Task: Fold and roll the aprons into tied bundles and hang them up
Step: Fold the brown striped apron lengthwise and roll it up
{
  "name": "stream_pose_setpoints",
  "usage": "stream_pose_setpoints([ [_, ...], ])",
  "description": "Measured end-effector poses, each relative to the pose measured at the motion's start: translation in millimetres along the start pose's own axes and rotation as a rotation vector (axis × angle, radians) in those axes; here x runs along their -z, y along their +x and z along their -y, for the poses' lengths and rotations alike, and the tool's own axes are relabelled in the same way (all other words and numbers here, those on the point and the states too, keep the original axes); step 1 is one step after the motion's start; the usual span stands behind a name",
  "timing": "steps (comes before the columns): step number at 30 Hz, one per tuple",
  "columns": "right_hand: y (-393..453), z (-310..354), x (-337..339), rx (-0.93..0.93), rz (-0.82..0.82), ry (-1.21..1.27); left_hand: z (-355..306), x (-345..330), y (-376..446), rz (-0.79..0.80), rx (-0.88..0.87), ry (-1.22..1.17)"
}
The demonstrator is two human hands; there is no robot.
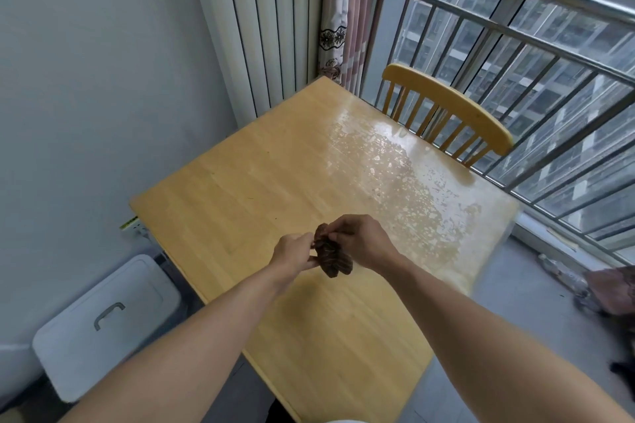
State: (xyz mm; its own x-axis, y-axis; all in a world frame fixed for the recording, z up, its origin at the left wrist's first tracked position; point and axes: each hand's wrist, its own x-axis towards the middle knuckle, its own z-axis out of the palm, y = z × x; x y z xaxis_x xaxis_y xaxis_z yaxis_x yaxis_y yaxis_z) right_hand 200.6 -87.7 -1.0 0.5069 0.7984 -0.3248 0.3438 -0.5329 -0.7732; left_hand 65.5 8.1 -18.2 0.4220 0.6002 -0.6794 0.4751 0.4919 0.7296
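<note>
Brown, tightly rolled fabric apron bundle is held just above the pale wooden table, between both hands. The left hand pinches its left side, and the right hand curls over its top. Likely the tie is being secured; if either pinch slackens, the roll could spring loose and unravel. On the floor to the left stands a white plastic lidded box, its contents hidden
</note>
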Motion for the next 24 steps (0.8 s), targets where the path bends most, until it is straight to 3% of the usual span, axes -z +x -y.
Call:
stream_pose_setpoints([
  [5, 7, -35, -46, -0.176, -0.077, 0.012, 44, -2, 28, -0.035, 0.215, -0.249],
  [9, 2, -54, -62, -0.229, -0.078, 0.002, 61, 10, 37, -0.035, 0.26, -0.248],
  [12, 3, -60, -60, -0.214, -0.063, -0.018, 59, 16, 32, 0.007, 0.189, -0.106],
  [16, 7, -57, -59, -0.161, 0.002, -0.14, 53, 25, 33, -0.122, -0.026, 0.274],
  [20, 8, -58, -55, -0.138, 0.063, -0.24, 52, 33, 38, -0.188, 0.025, 0.426],
  [24, 11, -52, -57, -0.101, 0.129, -0.334, 62, 29, 42, -0.089, 0.06, 0.427],
])
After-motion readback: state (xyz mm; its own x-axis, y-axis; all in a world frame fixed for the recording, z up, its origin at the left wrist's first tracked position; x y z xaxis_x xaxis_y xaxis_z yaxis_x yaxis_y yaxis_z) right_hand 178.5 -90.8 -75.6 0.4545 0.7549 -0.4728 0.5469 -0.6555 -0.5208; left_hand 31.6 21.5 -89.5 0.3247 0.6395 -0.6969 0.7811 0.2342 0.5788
